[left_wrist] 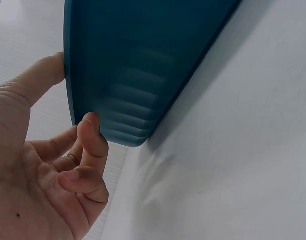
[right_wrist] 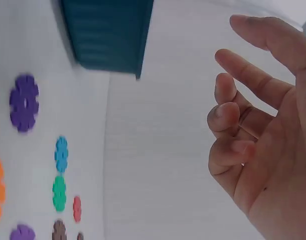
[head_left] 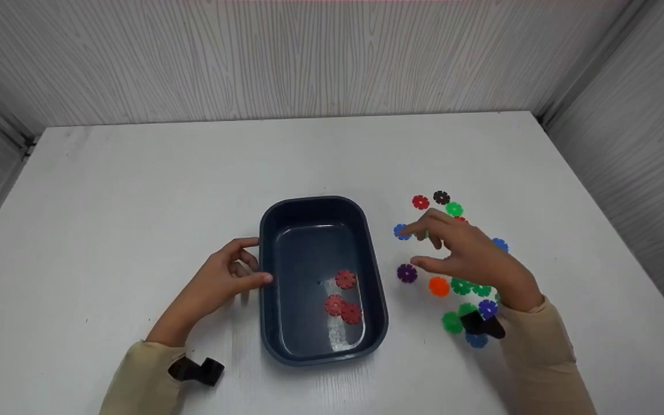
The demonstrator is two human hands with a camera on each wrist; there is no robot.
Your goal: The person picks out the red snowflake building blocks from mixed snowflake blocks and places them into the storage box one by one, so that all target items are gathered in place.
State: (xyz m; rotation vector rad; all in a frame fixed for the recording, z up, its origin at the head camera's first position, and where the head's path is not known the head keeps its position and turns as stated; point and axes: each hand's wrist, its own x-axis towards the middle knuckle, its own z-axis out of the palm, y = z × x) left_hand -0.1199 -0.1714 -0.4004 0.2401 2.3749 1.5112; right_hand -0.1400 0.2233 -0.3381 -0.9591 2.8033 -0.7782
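Right hand [head_left: 464, 248], fingers parted, holding nothing, hovers above the surface [head_left: 165, 184] — purple notched disc [head_left: 407, 273] beside its thumb tip, toward the blue tray [head_left: 303, 253] — whose rim the left hand [head_left: 225, 274] grips.

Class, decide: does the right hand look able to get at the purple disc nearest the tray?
Probably yes: the right hand looks empty and hovers close to the purple disc, with nothing lying on the disc or standing between them.
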